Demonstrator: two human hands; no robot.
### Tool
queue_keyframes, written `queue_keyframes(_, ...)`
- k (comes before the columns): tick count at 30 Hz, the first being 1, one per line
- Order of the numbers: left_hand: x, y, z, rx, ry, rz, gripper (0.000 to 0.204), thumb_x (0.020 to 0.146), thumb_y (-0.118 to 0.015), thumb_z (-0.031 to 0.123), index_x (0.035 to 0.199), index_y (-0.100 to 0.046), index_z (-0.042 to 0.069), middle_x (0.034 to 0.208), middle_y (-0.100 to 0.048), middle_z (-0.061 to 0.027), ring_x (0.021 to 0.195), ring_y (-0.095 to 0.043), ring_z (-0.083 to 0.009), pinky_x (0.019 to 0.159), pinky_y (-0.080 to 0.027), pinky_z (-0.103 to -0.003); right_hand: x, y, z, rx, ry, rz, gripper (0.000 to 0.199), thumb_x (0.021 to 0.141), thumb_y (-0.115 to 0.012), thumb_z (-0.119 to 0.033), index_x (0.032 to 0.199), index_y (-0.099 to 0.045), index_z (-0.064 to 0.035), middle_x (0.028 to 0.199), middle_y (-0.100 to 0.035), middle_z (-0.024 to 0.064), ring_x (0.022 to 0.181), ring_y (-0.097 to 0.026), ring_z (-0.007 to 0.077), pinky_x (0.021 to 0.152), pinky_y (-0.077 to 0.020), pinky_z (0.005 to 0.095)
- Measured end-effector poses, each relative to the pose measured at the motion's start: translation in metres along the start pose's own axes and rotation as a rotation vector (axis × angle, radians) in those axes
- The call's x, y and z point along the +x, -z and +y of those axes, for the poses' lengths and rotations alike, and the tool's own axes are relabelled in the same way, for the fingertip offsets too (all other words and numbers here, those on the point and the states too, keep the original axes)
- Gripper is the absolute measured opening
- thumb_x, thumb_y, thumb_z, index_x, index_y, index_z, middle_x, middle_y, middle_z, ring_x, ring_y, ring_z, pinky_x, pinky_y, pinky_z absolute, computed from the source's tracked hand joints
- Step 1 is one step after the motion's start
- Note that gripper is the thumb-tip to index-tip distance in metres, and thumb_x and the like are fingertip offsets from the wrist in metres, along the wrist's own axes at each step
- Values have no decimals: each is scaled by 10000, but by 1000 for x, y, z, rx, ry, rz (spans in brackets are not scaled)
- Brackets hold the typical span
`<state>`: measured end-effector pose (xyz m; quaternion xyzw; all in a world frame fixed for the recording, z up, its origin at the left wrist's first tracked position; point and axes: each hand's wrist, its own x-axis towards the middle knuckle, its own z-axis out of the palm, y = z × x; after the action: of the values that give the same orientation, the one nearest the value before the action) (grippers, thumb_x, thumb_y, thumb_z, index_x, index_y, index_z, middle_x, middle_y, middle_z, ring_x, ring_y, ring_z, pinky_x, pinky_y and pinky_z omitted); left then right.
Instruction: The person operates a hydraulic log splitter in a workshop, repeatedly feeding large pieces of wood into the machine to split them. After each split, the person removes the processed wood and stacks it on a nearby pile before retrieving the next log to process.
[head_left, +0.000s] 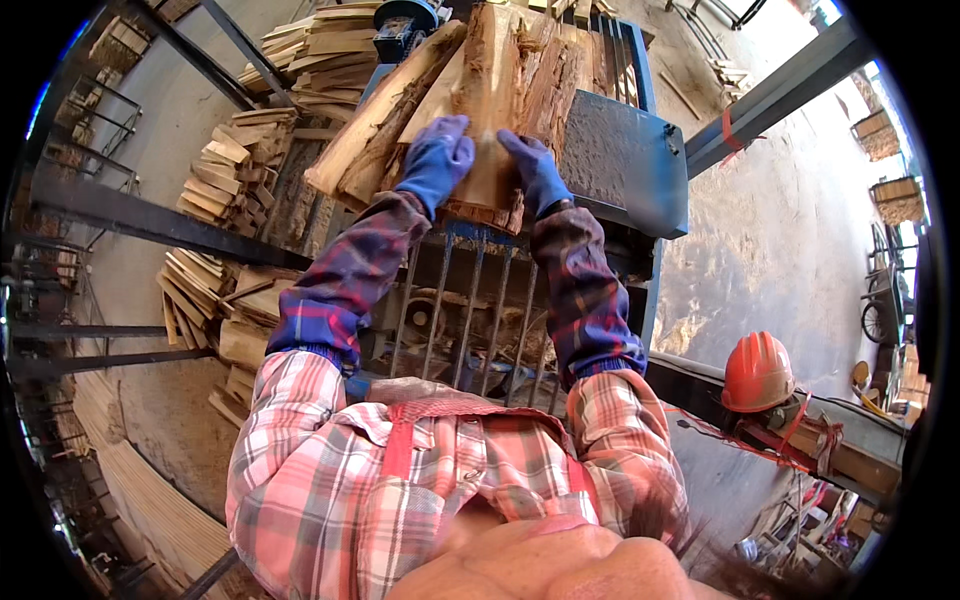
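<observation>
Both my hands wear blue gloves and reach forward to a rough wooden slab [488, 75] on a blue machine. My left hand [438, 162] grips its left side, fingers bent over the wood. On the right edge, my right hand [538, 172] holds the same slab, thumb side on top and the other fingers partly hidden. A bark-edged board [390, 110] lies slanted to the left of the slab. Another bark-covered piece [550, 85] lies against its right side. The slab's near end rests by the metal bars [470, 310] in front of me.
A blue metal housing [620, 165] stands right of the wood, and a blue motor [403, 25] behind it on the left. Stacks of cut boards [232, 165] line the left side. A red hard hat [757, 372] sits on a beam at right. Dark metal posts [170, 222] cross the left.
</observation>
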<state>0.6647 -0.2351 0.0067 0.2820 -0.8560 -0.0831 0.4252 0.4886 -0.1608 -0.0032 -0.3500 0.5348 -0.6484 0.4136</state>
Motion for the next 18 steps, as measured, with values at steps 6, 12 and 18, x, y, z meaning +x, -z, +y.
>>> queue_keyframes(6, -11, -21, 52, -646, 242, -202, 400, 922, -578, 214, 1253, -574, -10, 1288, -587, -176, 1217, -542, -264, 1063, -388, -337, -44, 64, -12, 244, -107, -58, 426, 877, -697, -324, 1172, -621, -26, 1026, -679, 54, 835, -659, 182, 748, -531, 323)
queue_keyframes(12, -158, -36, 76, -1037, 783, -411, 568, 906, -658, 327, 1315, -500, -33, 1217, -617, -169, 1126, -562, -187, 989, -430, -308, -179, 29, 107, 254, -261, 378, 521, 902, -680, -336, 1293, -536, -22, 1130, -623, 56, 962, -600, 145, 856, -495, 300)
queue_keyframes(18, -221, -4, 41, -912, 897, -187, 680, 882, -706, 293, 1385, -421, -66, 1321, -561, -157, 1182, -508, -154, 1013, -411, -282, -205, -26, 120, 235, -261, 62, 611, 866, -730, -247, 1348, -457, 9, 1173, -614, 77, 1017, -596, 170, 928, -465, 315)
